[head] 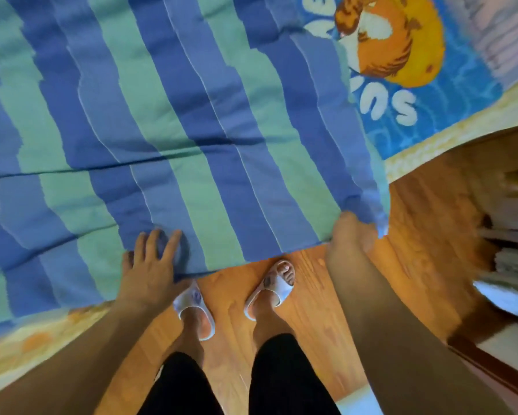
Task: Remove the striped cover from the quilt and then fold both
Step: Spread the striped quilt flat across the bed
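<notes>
Right hand [352,235] grips striped cover [174,115] corner, lifting edge off bed [416,163]; left hand [150,262], fingers spread flat, pins fabric against pull.

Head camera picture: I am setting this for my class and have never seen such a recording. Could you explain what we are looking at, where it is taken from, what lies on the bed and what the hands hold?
There is no machine here. A person wears a wide-angle camera on the head, so you look down along their own arms to their feet in pale slippers on a wooden floor. Across the bed lies the striped cover, in blue and green bands. Under it, at the upper right, a blue cartoon sheet shows. The left hand rests flat on the cover with fingers spread. The right hand grips the cover's near corner. The quilt inside cannot be seen.
</notes>
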Available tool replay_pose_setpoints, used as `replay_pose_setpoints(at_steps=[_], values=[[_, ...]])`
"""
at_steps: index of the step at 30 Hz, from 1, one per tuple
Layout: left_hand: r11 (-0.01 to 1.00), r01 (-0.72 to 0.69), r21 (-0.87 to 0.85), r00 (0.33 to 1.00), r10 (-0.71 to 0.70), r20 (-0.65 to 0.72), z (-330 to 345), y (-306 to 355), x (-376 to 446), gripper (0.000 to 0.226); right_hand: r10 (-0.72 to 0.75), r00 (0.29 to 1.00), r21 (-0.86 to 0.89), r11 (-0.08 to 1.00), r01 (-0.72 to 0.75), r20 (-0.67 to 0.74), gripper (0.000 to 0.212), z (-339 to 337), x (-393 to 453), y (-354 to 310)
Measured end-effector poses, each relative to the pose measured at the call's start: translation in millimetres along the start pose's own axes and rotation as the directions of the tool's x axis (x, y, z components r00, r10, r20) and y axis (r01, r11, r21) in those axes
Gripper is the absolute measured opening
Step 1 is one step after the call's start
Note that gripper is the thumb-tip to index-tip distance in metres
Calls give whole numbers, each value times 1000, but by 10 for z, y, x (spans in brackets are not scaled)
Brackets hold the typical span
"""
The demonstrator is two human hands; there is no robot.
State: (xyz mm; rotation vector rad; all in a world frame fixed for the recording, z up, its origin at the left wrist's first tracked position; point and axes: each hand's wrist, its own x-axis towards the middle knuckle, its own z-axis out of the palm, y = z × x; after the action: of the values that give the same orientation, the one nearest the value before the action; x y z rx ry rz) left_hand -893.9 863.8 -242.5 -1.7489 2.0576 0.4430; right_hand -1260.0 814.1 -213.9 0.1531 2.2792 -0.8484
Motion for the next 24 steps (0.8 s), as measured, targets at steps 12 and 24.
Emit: replay_pose_setpoints(at_steps=[12,24], values=[[844,266,-466,701,-501,-508,-1547,-190,751,52,-622,637,119,752,649,455,35,803,-84,-1588],[-694,505,-514,465,-283,839,372,339,-681,22,263,792,-39,956,-291,551,19,593,-174,435]])
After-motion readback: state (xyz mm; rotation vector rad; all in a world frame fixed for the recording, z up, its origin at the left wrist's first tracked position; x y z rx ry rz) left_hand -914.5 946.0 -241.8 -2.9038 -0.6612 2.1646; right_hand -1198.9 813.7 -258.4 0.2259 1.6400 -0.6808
